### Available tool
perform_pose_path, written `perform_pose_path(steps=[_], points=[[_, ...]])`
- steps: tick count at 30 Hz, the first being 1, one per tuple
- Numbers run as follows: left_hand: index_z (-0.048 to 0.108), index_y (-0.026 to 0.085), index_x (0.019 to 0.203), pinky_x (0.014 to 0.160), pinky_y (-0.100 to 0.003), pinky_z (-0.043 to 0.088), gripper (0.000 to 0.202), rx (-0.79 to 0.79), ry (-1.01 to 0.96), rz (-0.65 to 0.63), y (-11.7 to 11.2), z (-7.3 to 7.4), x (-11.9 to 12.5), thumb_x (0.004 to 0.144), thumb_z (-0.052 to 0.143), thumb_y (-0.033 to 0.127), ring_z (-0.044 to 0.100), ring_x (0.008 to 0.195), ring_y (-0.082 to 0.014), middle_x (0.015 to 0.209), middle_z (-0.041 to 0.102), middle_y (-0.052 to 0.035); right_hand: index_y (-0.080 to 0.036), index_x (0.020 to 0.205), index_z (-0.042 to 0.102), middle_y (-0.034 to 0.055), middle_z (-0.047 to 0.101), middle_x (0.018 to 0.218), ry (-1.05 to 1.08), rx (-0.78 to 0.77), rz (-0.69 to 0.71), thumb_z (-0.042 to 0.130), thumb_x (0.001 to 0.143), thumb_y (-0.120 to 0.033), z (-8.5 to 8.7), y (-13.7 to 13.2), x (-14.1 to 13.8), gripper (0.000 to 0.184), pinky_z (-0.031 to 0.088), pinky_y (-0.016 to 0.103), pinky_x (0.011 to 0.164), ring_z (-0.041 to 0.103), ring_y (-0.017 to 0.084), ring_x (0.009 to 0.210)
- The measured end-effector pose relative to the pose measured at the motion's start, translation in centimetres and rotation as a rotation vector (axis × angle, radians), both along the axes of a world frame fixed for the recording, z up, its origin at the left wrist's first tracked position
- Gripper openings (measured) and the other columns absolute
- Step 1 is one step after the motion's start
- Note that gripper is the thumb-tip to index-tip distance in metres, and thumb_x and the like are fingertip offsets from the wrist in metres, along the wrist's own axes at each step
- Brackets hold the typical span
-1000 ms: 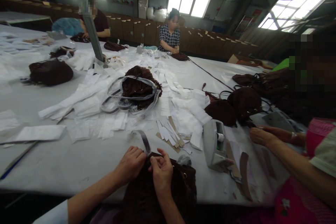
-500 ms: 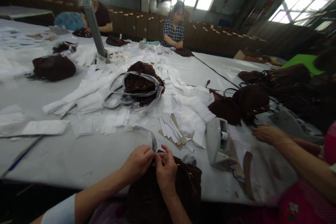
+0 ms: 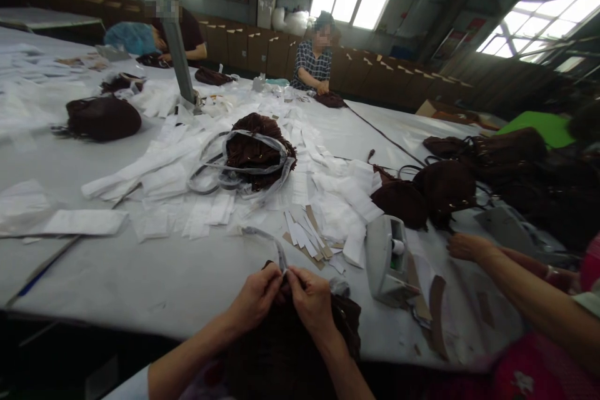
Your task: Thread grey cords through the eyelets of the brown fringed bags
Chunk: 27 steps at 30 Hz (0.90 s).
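A dark brown handbag (image 3: pixel 269 350) rests upright at the table's near edge, in front of my body. From its top a strap wrapped in clear plastic (image 3: pixel 268 239) runs onto the table. My left hand (image 3: pixel 255 295) is closed, thumb and fingers pinching the base of this strap. Right beside it, my right hand (image 3: pixel 313 300) pinches at the same spot, its fingertips nearly touching the left ones. What exactly lies between the fingertips is small and partly hidden. A clear plastic-wrapped piece (image 3: pixel 340 286) shows on the bag's right side.
A grey tape dispenser (image 3: pixel 387 259) stands to the right, near paper strips (image 3: pixel 300 231). Another fringed brown bag (image 3: pixel 257 150) lies mid-table among white wrapping sheets (image 3: pixel 154 175). At right, a co-worker's arm (image 3: pixel 497 269) reaches toward brown bags (image 3: pixel 445 187). Other people work across the table.
My right hand's fingers, partly raised before, have closed in a pinch at the strap base. Both hands have shifted slightly right, and the view has tilted a little.
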<state>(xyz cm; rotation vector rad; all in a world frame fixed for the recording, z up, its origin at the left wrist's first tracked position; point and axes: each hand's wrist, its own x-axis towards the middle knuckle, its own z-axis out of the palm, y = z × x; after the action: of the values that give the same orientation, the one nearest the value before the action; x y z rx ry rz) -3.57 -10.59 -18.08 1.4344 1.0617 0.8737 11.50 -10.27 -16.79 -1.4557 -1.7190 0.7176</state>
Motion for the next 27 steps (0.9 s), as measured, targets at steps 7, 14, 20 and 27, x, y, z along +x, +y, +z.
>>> perform_pose_path(steps=[7,14,20,27], points=[[0.049,0.021,0.079,0.054,-0.022,0.038,0.015,-0.025,0.018,0.019,0.5,-0.1,-0.3,0.088,0.047,0.033,0.053,0.051,-0.0134,0.055,0.057,0.0030,-0.018,0.085,0.058,0.0052,0.061,0.074,-0.486,0.215,0.105,0.032,0.097,-0.021,-1.2,0.7,0.4,0.029,0.043,0.025,0.059,0.058,0.017,0.065],[0.049,0.019,0.080,0.052,-0.020,0.034,0.016,-0.041,-0.076,0.249,0.1,-2.0,0.4,0.080,0.059,0.032,0.044,0.053,-0.0091,0.061,0.047,0.0065,-0.019,0.086,0.051,0.0029,0.059,0.073,-0.582,0.248,0.062,0.027,0.100,-0.024,-1.9,0.5,-0.4,0.027,0.040,0.024,0.053,0.058,0.016,0.062],[0.046,0.020,0.084,0.059,-0.020,0.043,0.020,-0.166,-0.361,0.476,0.3,-2.9,1.6,0.077,0.062,0.030,0.055,0.061,-0.0101,0.068,0.055,0.0050,-0.019,0.081,0.047,0.0022,0.055,0.068,-0.587,0.282,0.042,0.027,0.099,-0.019,-2.9,0.2,-1.7,0.027,0.038,0.024,0.055,0.056,0.015,0.059],[0.050,0.021,0.094,0.057,-0.021,0.044,0.012,-0.042,-0.150,0.411,0.8,-4.1,1.2,0.085,0.052,0.028,0.057,0.058,-0.0117,0.067,0.057,0.0043,-0.020,0.074,0.047,0.0015,0.054,0.064,-0.636,0.358,0.063,0.030,0.097,-0.016,-4.1,0.2,-2.2,0.028,0.034,0.025,0.053,0.052,0.015,0.056]])
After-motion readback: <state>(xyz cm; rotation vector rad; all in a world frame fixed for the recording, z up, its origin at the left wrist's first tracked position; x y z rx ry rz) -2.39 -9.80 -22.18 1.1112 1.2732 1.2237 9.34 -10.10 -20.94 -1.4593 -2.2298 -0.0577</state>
